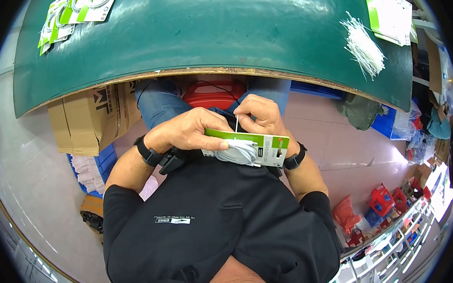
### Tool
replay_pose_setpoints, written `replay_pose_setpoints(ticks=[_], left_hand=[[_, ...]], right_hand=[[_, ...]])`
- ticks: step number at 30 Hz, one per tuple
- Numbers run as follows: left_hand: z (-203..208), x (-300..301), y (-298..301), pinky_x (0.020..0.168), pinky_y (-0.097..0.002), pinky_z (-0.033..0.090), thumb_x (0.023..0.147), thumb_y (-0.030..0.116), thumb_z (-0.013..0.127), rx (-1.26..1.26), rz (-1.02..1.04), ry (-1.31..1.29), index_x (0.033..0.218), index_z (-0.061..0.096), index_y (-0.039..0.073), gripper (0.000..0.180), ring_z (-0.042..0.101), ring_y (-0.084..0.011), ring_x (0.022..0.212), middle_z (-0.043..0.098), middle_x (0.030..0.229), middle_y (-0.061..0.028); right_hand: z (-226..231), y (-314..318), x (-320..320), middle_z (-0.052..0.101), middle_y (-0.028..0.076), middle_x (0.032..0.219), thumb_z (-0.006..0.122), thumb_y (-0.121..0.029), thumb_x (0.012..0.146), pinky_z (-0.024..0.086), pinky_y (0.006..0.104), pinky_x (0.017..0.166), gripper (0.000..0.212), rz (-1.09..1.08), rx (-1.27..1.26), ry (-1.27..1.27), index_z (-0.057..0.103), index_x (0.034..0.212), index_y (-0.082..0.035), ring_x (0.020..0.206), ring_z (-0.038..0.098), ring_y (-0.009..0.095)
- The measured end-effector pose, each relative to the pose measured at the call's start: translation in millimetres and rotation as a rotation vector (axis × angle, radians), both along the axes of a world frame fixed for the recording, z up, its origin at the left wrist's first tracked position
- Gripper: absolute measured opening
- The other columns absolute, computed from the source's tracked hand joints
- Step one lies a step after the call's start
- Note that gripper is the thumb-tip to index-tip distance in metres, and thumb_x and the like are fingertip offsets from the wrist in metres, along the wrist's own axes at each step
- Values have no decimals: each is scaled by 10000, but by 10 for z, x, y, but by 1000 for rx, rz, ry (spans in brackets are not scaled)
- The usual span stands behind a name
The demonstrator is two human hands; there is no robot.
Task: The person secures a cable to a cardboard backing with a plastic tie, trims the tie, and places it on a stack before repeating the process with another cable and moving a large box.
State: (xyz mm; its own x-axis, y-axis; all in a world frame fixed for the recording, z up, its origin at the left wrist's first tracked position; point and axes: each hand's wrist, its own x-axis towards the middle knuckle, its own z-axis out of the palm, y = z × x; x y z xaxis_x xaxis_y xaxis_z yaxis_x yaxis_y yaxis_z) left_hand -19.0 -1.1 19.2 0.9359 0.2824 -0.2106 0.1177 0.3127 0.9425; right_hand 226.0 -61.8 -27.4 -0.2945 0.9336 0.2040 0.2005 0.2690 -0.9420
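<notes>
My left hand (pixel 199 129) grips a green and white packaging card (pixel 274 150) by its left end, with the thumb on the near face. A coiled white cable (pixel 237 152) lies against that face. Above the card's top edge, my right hand (pixel 263 115) pinches a thin white cable tie (pixel 237 122), which stands upright behind the card. The tie's lower end is hidden by the card. Both hands are close to my body, just off the table's front edge.
On the green table (pixel 217 33), several carded cables (pixel 82 8) lie at the far left. A pile of white cable ties (pixel 363 49) sits at the right, near a stack of cards (pixel 391 19). A cardboard box (pixel 92 116) stands under the table's left side.
</notes>
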Motion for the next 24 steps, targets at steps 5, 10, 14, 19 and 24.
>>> replay_pose_setpoints(ticks=[5,10,14,19,24], left_hand=[[-89,-44,7,748,-326,531,919,132,807,-1,48,9,1099,768,-39,251,684,-183,853,743,952,-128],[-93,-43,-6,757,-321,529,917,129,809,-62,104,14,1088,767,-44,247,681,-172,866,745,960,-125],[-99,-51,3,745,-316,526,911,153,824,-42,115,34,1079,759,-38,263,679,-152,868,751,969,-110],[47,-25,15,721,-332,537,863,165,854,264,190,103,1042,751,-5,267,708,-192,823,749,930,-102],[169,109,1,695,-359,554,797,152,858,693,184,192,1037,712,40,302,724,-294,788,739,896,-120]], right_hand=[[90,-15,-74,699,118,871,764,25,808,536,348,640,161,-21,11,-14,712,954,-22,788,701,263],[205,-74,13,732,136,953,775,-14,832,560,326,683,222,81,-155,135,723,1047,-17,820,712,247],[70,-101,19,733,116,947,805,-40,787,568,324,718,312,169,-78,170,717,1086,-23,840,727,245],[142,-151,6,737,101,942,822,-66,776,565,319,716,302,90,-167,93,712,1056,-37,820,730,220],[148,-144,61,729,83,916,840,-98,785,557,302,703,254,95,-223,47,702,992,-45,791,723,202]])
